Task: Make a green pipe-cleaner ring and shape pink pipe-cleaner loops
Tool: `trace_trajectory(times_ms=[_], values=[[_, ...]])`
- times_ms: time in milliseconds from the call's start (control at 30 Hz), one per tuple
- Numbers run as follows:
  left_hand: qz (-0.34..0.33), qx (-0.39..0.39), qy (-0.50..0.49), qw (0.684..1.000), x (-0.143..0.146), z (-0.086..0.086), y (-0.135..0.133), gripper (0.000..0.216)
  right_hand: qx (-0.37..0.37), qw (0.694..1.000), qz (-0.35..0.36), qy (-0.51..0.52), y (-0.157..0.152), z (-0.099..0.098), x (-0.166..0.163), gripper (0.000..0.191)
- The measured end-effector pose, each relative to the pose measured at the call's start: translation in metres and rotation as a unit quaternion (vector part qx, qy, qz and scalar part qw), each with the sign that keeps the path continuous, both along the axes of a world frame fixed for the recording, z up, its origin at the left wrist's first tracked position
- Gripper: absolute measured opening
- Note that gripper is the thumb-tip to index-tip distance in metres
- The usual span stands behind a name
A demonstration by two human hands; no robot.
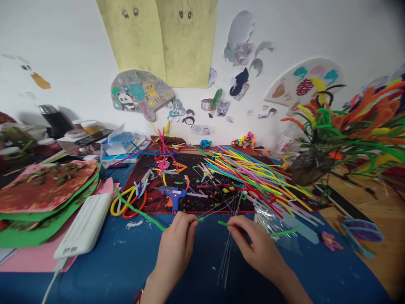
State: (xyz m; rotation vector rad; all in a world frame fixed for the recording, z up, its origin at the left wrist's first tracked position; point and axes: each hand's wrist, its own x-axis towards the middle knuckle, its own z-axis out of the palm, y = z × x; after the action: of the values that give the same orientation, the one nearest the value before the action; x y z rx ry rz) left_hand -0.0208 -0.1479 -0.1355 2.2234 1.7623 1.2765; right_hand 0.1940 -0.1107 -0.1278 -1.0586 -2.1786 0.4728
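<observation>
My left hand (pixel 181 236) is closed on a green pipe cleaner (pixel 139 211), which trails up to the left, with a short tip poking out past the fingers. Between finger and thumb, my right hand (pixel 249 236) pinches another green pipe cleaner (pixel 223 223). Its short end points at the left hand's tip, with a gap between the two, and a green length shows beyond the hand on the right. Thin bare wires (pixel 225 264) lie on the blue table near my right hand. Just beyond my left hand is a blue glue gun (pixel 175 196).
Colourful pipe cleaners (pixel 253 169) are heaped at the back right. Scissors (pixel 207 171) lie on the dark mat (pixel 193 207). A white power bank (pixel 84 226) with a cable sits at left, near leaf-covered paper (pixel 47 190). At right stands a vase (pixel 311 166) of pipe-cleaner stems.
</observation>
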Motion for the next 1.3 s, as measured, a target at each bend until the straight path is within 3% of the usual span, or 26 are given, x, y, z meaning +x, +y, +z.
trace_trajectory(times_ms=[300,600,867,1300], values=[[-0.024,-0.017,0.01,1.0,0.005,-0.015,0.002,0.013,0.019,0.973,-0.117,0.196,-0.038,-0.04,-0.039,0.004],[-0.043,-0.012,-0.015,0.999,0.004,-0.014,0.001,0.009,0.017,0.948,-0.2,0.246,-0.042,-0.041,-0.065,0.014],[-0.05,-0.019,-0.019,0.998,0.004,-0.016,0.002,0.009,-0.01,0.959,-0.162,0.232,-0.04,-0.044,-0.063,0.01],[-0.054,-0.036,-0.017,0.998,0.003,-0.016,0.002,0.01,-0.013,0.961,-0.159,0.226,-0.039,-0.041,-0.065,0.008]])
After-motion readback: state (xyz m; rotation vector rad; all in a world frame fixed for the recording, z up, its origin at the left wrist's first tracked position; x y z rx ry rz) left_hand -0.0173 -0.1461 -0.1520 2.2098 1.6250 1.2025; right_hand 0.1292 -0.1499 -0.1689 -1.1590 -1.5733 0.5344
